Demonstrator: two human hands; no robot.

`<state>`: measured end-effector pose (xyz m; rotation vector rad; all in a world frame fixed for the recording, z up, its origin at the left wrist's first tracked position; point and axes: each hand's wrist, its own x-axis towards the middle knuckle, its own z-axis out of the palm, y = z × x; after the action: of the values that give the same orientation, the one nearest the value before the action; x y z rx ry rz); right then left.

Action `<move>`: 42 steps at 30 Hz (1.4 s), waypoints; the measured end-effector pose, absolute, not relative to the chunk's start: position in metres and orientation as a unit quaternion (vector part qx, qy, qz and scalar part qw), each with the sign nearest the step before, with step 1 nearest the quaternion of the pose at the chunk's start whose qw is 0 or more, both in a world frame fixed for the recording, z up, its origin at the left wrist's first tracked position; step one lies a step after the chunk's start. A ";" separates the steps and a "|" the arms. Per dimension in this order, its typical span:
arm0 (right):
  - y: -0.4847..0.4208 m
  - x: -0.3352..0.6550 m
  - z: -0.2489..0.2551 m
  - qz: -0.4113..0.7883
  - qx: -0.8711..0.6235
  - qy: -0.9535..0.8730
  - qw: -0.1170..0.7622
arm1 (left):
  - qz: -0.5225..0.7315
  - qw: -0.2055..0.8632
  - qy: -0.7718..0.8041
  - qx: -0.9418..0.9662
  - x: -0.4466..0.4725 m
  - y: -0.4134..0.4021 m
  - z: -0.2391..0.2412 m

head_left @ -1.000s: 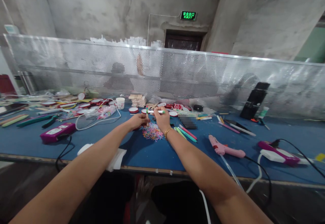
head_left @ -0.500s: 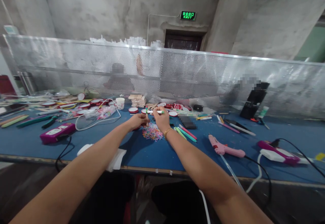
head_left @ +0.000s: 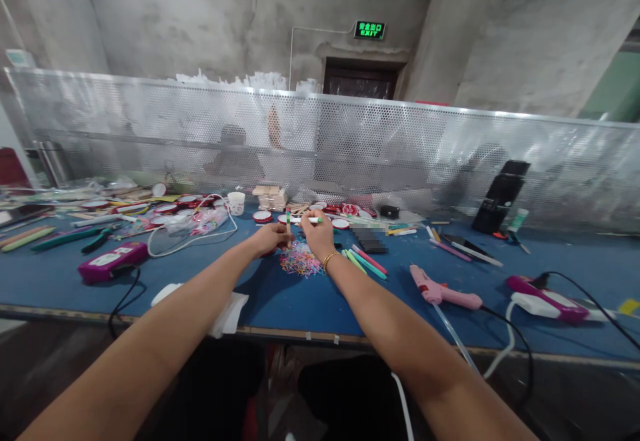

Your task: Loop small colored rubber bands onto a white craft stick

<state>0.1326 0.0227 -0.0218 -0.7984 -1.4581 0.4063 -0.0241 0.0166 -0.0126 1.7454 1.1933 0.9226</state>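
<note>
Upright between the fingers of my left hand [head_left: 271, 239] is a narrow flat wooden stick [head_left: 289, 222], its upper end coloured in green and reddish bands. My right hand [head_left: 321, 234] is closed around a white marker pen [head_left: 315, 219] with a green end. The marker lies roughly level, its left end close to the stick; whether they touch I cannot tell. Just below both hands, a loose pile of small multicoloured bands [head_left: 301, 263] covers part of the blue tabletop [head_left: 305, 304].
Several coloured markers [head_left: 369, 262] lie right of the pile, near a black phone-like object [head_left: 370, 238]. Farther right are a pink glue gun [head_left: 445, 292] and a purple-white power strip [head_left: 550, 302]. A paper cup [head_left: 237, 203] and stacked wooden pieces [head_left: 270, 198] stand behind, before a perforated metal screen [head_left: 360, 154].
The marker in my right hand has shifted very slightly beside the stick. My left hand and the stick stay in the same place.
</note>
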 end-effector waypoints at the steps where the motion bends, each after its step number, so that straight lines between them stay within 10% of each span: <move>1: 0.022 0.133 -0.021 0.178 -0.356 -0.641 0.656 | 0.366 0.405 0.474 0.691 -0.024 0.017 -0.013; 42: 0.021 0.133 -0.021 0.188 -0.340 -0.644 0.659 | 0.372 0.395 0.481 0.688 -0.024 0.018 -0.013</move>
<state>0.1326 0.0213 -0.0212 -0.7700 -1.4574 0.4264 -0.0239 0.0179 -0.0130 1.7459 1.2207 0.9443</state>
